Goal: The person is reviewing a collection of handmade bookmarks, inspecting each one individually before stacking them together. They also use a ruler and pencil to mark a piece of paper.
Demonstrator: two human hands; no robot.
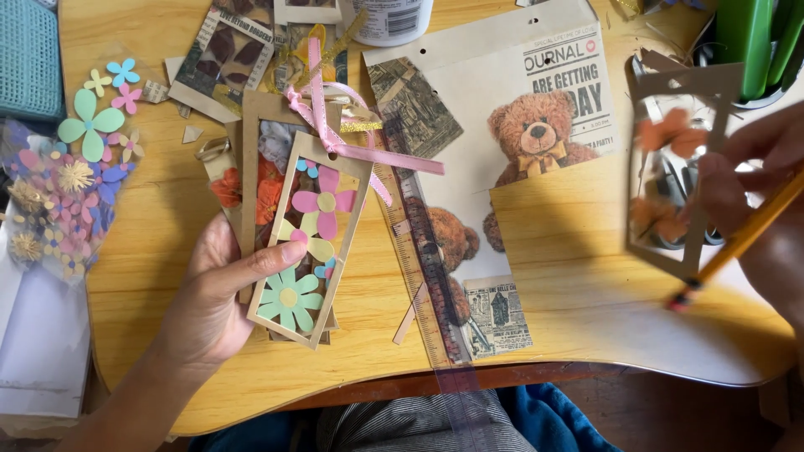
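Two hands work over the wooden table (159, 218). At nine o'clock, the left hand (213, 301) pinches a stack of kraft window tags with paper flowers and pink ribbon (306, 238); how many tags, I cannot tell. At three o'clock, the right hand (758, 180), blurred, grips one kraft frame with orange flowers (670, 172) and one yellow pencil (737, 243).

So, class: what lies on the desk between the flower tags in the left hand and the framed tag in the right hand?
In the head view, between the flower tags and the framed tag: a clear ruler and teddy bear paper.
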